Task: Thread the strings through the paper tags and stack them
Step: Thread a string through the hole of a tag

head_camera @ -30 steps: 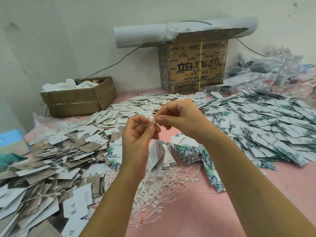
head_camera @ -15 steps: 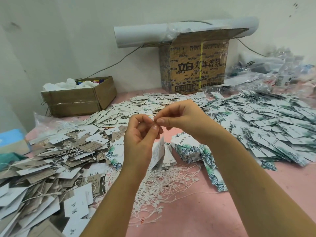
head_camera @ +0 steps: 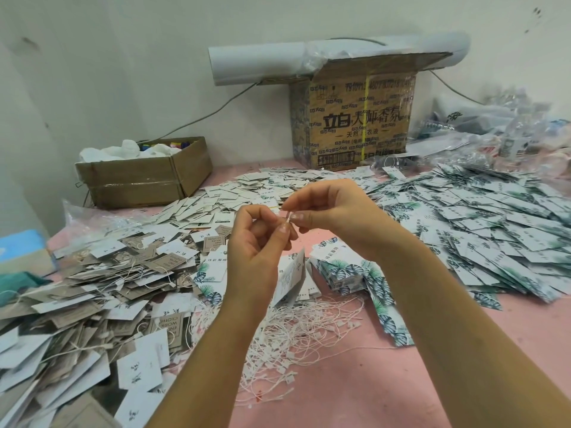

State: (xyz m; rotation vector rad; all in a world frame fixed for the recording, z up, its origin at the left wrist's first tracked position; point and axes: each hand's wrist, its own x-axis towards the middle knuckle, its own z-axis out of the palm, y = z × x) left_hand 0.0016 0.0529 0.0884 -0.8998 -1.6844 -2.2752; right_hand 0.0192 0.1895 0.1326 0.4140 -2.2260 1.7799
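String end [head_camera: 289,216] newly visible between pinching fingers [head_camera: 300,217]

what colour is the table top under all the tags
The table top is pink, seen best in the head view.

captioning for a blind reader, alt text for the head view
The left hand and right hand pinch a thin white string between them above a pink table, a white paper tag dangling below, heaps of printed paper tags around.

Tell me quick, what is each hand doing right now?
Left hand: closed, pinching the string, a paper tag hanging below.
Right hand: closed, pinching the string's white end.
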